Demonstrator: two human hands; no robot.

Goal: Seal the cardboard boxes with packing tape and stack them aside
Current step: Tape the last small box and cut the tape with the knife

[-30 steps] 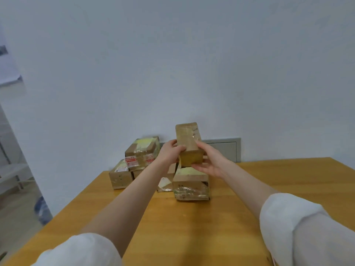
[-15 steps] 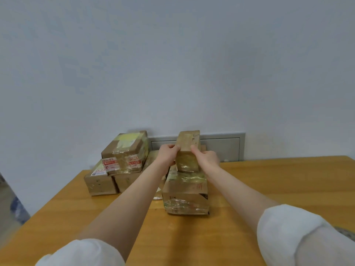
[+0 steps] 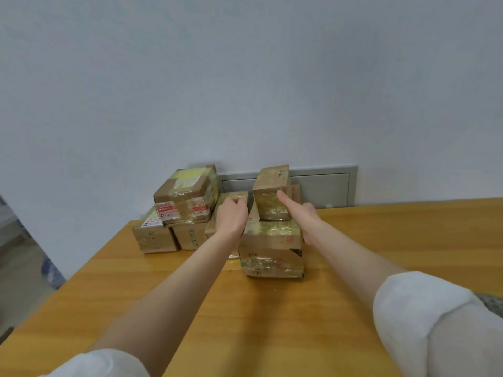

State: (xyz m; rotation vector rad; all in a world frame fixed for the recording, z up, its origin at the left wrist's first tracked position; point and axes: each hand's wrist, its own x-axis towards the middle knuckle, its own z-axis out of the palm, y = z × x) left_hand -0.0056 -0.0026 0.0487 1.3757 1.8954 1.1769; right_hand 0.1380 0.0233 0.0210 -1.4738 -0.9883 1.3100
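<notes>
A small taped cardboard box rests on top of a larger taped box at the back of the wooden table. My left hand hovers just left of the small box with its fingers curled and nothing in it. My right hand is at the small box's right front corner. Its thumb is stretched up against the box and the hand grips nothing. No tape roll is in view.
A pile of taped boxes stands at the back left: one box with red-printed tape on two lower ones. Another box lies behind my left hand. A grey wall panel sits behind the boxes. The table's left edge drops to the floor.
The small box has come down from the air onto the larger box. Both hands have let go of it; the left has drawn back to the left.
</notes>
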